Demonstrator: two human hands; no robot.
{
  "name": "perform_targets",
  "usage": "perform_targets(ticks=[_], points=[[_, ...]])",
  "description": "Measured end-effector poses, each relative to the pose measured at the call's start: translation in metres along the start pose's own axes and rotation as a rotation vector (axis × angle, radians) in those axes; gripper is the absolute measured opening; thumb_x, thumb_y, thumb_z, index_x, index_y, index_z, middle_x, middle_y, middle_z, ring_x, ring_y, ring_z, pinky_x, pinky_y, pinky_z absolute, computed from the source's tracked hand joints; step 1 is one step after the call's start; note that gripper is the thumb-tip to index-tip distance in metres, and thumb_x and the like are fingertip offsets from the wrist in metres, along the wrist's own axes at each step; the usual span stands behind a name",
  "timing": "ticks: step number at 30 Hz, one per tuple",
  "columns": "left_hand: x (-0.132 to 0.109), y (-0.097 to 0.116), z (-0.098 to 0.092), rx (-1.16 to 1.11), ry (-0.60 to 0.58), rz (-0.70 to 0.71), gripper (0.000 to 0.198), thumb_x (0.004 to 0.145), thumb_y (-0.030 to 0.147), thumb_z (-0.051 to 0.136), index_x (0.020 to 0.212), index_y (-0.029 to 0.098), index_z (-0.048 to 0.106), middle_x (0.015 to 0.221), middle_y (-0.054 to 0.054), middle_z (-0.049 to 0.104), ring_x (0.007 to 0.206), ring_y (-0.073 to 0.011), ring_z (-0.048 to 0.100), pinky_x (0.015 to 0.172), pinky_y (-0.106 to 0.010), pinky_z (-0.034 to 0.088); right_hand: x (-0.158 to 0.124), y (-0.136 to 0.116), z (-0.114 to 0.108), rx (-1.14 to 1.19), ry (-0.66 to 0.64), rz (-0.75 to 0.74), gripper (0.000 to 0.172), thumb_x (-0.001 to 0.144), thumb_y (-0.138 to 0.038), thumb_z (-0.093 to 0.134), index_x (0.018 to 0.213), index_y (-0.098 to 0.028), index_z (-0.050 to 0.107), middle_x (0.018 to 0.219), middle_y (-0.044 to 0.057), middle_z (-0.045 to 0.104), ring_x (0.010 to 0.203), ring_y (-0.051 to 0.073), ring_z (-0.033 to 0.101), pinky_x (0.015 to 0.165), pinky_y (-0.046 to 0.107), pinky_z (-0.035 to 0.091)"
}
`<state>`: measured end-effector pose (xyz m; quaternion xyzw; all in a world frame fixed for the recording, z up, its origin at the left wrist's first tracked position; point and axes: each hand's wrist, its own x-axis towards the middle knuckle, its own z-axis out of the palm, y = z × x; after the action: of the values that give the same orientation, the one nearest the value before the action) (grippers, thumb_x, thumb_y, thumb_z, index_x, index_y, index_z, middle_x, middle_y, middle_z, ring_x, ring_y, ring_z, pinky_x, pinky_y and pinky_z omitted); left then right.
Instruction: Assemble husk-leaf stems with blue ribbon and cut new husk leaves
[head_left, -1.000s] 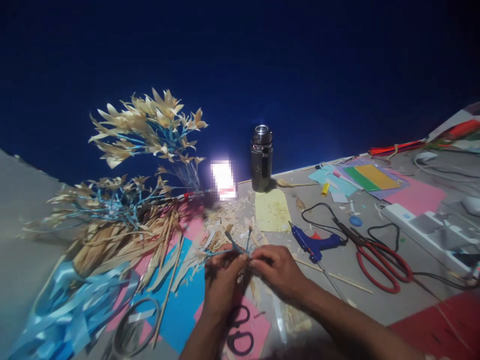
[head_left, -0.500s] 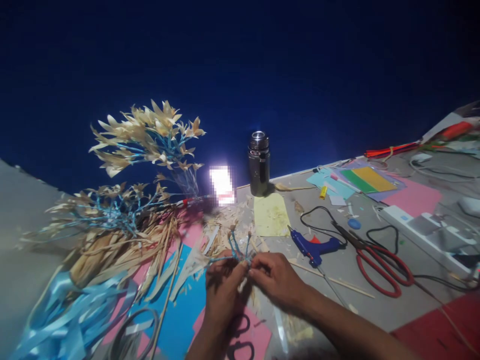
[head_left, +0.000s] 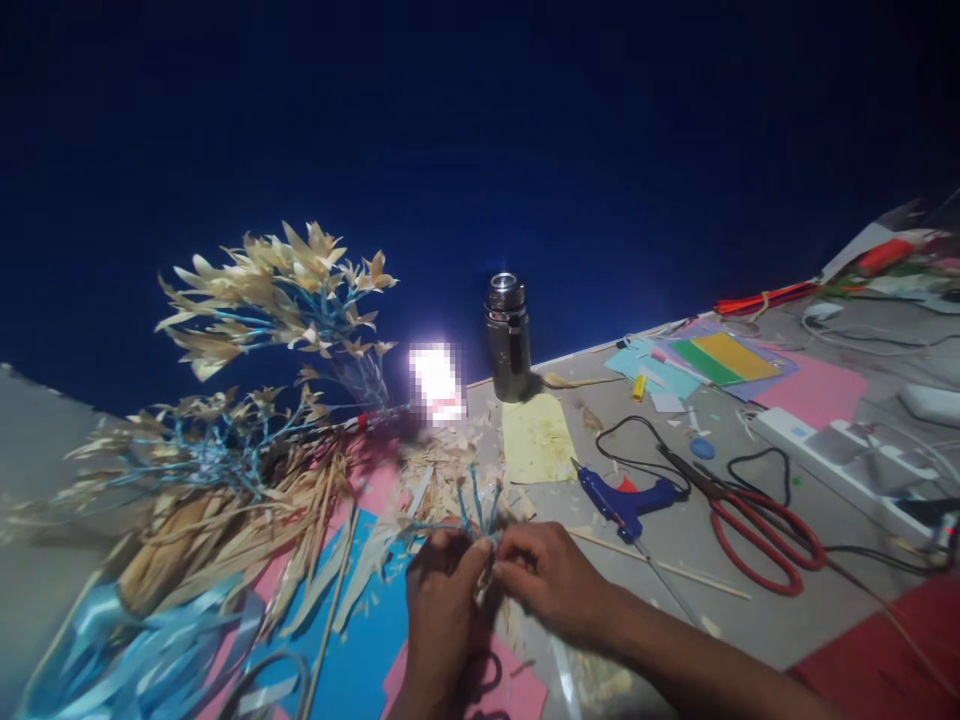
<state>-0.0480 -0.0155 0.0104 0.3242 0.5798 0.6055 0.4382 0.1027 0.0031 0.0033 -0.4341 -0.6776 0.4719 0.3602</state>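
Observation:
A small sprig of blue-wrapped stems (head_left: 475,500) with little brownish tips rises from between my two hands. My left hand (head_left: 444,600) pinches the sprig near its base, thumb on top. Right beside it, my right hand (head_left: 546,580) is closed, its fingertips pressed together against the base of the stems; what they pinch is hidden. One blue stem points left past my left fingers. Below the hands, the dark handles of a pair of scissors (head_left: 480,675) lie on pink paper, partly covered by my left wrist.
Pale dried flowers on blue stems (head_left: 300,300) stand back left, above dried husks (head_left: 292,530) and blue ribbon (head_left: 142,640). A steel flask (head_left: 508,350) stands behind. To the right lie a blue glue gun (head_left: 626,500), red-handled scissors (head_left: 765,535) and a power strip (head_left: 832,460).
The view has shifted a little, so the things at the back appear slightly lower and further left. Both hands stay together at the sprig, whose stems now stand somewhat more upright.

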Motion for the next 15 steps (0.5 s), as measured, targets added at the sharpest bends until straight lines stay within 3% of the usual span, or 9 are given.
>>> perform_targets(ticks=[3, 7, 12, 15], points=[[-0.001, -0.002, 0.004, -0.076, -0.04, -0.104, 0.032, 0.06, 0.036, 0.089, 0.073, 0.019, 0.066, 0.064, 0.0, 0.067, 0.06, -0.0191, 0.065, 0.06, -0.03, 0.054, 0.0, -0.004, -0.001, 0.085, -0.016, 0.067, 0.002, 0.075, -0.016, 0.066, 0.075, -0.017, 0.066, 0.058, -0.006, 0.05, 0.054, 0.011, 0.043, 0.053, 0.023, 0.031], [-0.004, -0.003, 0.006, -0.198, -0.101, -0.258, 0.036, 0.058, 0.036, 0.092, 0.076, 0.018, 0.067, 0.069, -0.001, 0.071, 0.066, -0.0187, 0.068, 0.064, -0.03, 0.056, 0.003, -0.002, -0.004, 0.389, 0.027, 0.156, 0.023, 0.074, -0.024, 0.073, 0.095, -0.018, 0.067, 0.065, -0.006, 0.049, 0.057, 0.011, 0.043, 0.053, 0.022, 0.035], [-0.009, 0.005, 0.008, -0.055, -0.126, -0.192, 0.028, 0.057, 0.031, 0.092, 0.07, 0.018, 0.071, 0.072, -0.004, 0.075, 0.071, -0.0223, 0.07, 0.065, -0.031, 0.057, 0.008, 0.008, -0.006, 0.635, 0.042, 0.169, 0.047, 0.064, -0.045, 0.089, 0.095, -0.016, 0.068, 0.067, -0.005, 0.049, 0.06, 0.011, 0.042, 0.057, 0.023, 0.037], [-0.01, 0.006, 0.008, 0.029, -0.199, -0.142, 0.022, 0.056, 0.023, 0.092, 0.068, 0.021, 0.073, 0.074, -0.008, 0.076, 0.073, -0.0269, 0.071, 0.063, -0.034, 0.058, 0.006, 0.009, -0.006, 0.696, 0.068, 0.205, 0.043, 0.064, -0.046, 0.089, 0.087, -0.015, 0.069, 0.069, -0.002, 0.056, 0.063, 0.012, 0.048, 0.059, 0.024, 0.04]])
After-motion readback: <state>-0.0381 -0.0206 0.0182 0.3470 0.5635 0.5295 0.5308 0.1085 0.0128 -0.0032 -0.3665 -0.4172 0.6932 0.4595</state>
